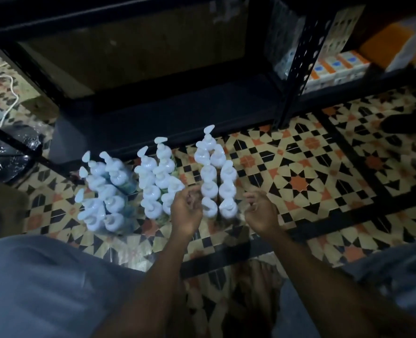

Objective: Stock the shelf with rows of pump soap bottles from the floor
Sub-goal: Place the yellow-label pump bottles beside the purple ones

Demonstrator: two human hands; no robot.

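Three double rows of white pump soap bottles stand on the patterned tile floor: a left group [102, 191], a middle group [155, 179] and a right group [215, 176]. My left hand [186, 211] hovers between the middle and right groups with loosely curled fingers, holding nothing. My right hand [261, 212] is just right of the right group's near end, fingers relaxed and empty. The dark bottom shelf [168, 111] of the black metal rack lies bare just behind the bottles.
A perforated black upright [297, 69] divides the rack; boxes [336, 67] fill the shelf to its right. Black plastic wrap [9, 152] and a white cord [7, 93] lie at the left. My knees frame the bottom of the view.
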